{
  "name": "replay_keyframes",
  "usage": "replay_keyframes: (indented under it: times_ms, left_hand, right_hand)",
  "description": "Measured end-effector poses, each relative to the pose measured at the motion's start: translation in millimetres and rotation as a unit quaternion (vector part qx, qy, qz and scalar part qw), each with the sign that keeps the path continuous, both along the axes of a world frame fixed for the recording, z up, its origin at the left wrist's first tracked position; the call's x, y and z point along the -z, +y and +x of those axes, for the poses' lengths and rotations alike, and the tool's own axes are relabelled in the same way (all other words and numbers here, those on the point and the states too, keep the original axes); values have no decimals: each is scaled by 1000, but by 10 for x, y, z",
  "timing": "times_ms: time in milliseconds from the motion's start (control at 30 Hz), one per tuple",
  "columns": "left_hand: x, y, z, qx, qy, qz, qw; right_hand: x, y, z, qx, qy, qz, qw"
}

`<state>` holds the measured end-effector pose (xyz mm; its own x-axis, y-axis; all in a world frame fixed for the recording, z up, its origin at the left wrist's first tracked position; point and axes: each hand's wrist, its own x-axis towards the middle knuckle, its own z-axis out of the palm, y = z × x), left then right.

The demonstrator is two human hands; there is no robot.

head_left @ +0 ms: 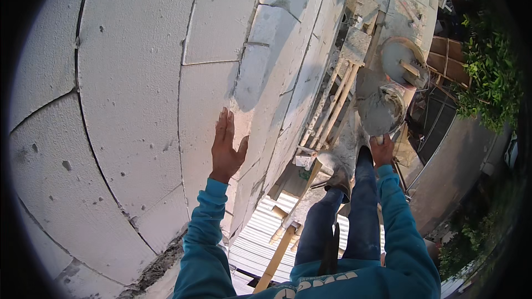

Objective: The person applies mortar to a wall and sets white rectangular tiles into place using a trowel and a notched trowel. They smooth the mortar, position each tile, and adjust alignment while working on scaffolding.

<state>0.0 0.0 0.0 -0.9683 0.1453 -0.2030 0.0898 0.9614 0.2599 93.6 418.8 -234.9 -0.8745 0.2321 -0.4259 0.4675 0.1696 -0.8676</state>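
My left hand (228, 149) is raised in front of the pale block wall (133, 77), fingers stretched out and holding nothing; whether its palm touches the wall I cannot tell. Lower right of the wall, my right hand (381, 150) is closed round the short pale handle of a trowel (372, 102). Its broad grey blade appears coated with wet mortar. Close beside the blade is the rim of a bucket (400, 105) with grey mortar inside. Just beyond stands a round tub (396, 55) of grey mix, with a piece of wood (410, 68) in it.
I stand on a narrow, mortar-spattered scaffold platform (346, 149). Wooden poles (335, 105) run between it and the wall. Far below lies a corrugated metal roof (257, 232). A timber (275, 260) slants near my legs. Green foliage (490, 72) grows at the right.
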Motion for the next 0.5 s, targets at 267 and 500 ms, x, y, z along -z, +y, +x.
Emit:
replay_keyframes:
  times_ms: [267,500]
  left_hand:
    - [-2718,-186,-495,58,437,-166,882]
    - [-3968,-679,-422,29,487,-480,729]
  right_hand:
    - [-1095,-756,-1691,10,92,-54,994]
    - [-1112,-1302,-3075,11,77,-39,996]
